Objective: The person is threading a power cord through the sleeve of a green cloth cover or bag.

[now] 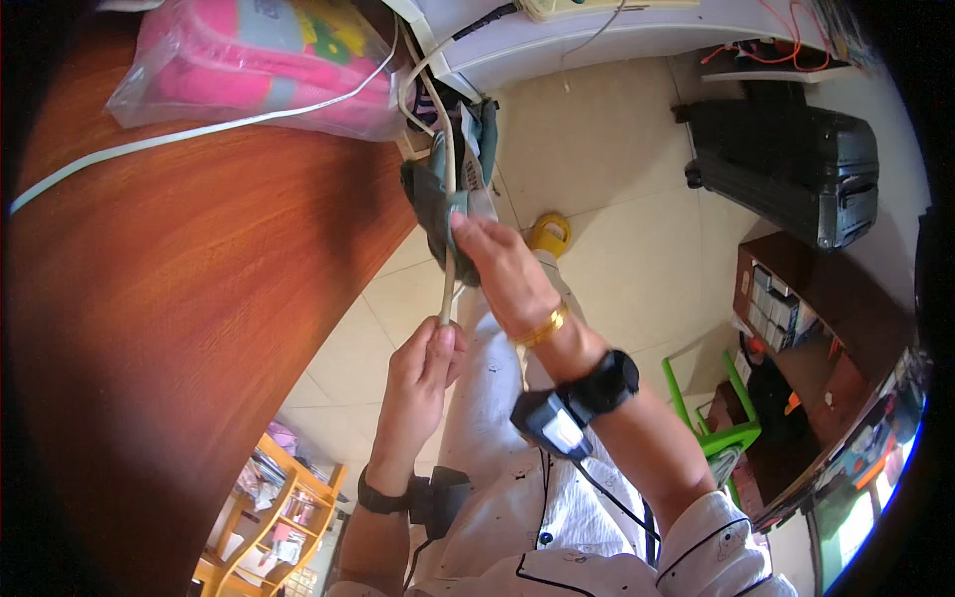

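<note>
My left hand [420, 377] pinches a beige cable [449, 295] between thumb and fingers. Farther up the same cable, my right hand [515, 277] holds a dark grey-green cloth [433, 198], its thumb pressing a fold against the cable. The cable runs from my left hand past the cloth and up towards a white furniture edge. How far the cloth wraps around behind the cable is hidden. Both hands are above the floor, beside the edge of a reddish-brown wooden tabletop [298, 224].
A clear plastic bag with a pink item [246, 67] lies on the tabletop, crossed by a white cable [246, 119]. To the right are a black suitcase [791, 164], a green stool [727, 436] and a brown shelf [813, 298]. A wooden chair [276, 515] stands lower left.
</note>
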The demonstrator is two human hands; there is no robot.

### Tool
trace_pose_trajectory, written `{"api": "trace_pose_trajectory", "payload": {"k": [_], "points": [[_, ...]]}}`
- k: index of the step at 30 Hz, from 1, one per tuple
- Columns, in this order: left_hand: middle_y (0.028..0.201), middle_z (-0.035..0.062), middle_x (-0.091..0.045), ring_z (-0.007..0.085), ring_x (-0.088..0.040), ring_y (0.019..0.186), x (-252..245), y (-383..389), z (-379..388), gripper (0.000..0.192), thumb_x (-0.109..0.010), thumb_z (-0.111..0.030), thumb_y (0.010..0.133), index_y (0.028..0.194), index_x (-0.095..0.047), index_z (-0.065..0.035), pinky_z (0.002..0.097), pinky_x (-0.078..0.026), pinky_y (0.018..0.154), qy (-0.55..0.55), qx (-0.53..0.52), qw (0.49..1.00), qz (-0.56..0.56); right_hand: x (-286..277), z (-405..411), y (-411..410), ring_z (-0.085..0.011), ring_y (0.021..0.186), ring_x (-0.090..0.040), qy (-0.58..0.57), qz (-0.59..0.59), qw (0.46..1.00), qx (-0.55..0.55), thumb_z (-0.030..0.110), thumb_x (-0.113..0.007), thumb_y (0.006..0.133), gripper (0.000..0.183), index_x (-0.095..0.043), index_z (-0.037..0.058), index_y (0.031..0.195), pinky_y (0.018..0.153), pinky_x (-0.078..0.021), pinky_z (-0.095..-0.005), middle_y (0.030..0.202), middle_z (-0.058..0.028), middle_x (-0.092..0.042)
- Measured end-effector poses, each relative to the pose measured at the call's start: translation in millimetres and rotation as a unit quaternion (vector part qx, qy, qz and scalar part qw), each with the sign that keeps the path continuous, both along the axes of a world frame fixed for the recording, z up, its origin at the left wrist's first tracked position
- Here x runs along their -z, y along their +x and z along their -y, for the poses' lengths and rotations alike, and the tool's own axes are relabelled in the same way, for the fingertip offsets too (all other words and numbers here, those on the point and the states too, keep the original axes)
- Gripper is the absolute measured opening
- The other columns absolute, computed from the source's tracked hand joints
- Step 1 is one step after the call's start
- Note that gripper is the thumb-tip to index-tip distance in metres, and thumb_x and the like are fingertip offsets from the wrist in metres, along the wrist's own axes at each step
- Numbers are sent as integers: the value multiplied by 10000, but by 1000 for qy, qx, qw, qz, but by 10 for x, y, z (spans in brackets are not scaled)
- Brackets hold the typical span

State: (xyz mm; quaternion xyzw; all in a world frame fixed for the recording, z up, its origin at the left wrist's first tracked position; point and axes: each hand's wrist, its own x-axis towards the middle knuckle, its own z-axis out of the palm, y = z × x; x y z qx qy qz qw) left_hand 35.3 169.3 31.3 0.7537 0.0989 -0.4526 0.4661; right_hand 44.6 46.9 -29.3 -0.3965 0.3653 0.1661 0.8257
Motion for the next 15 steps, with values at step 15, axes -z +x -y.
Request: {"api": "trace_pose_trajectory", "payload": {"k": [15], "points": [[460,-52,-243,51,-207,418,-253,157,213,318,-341,-308,884,716,-429,-53,206,-176,423,-137,-115,978,-107,-20,67,-31,-25,511,-374,78,55,989,114,286,-492,830,270,-526,59,686,468,-304,-193,559,50,-448]]}}
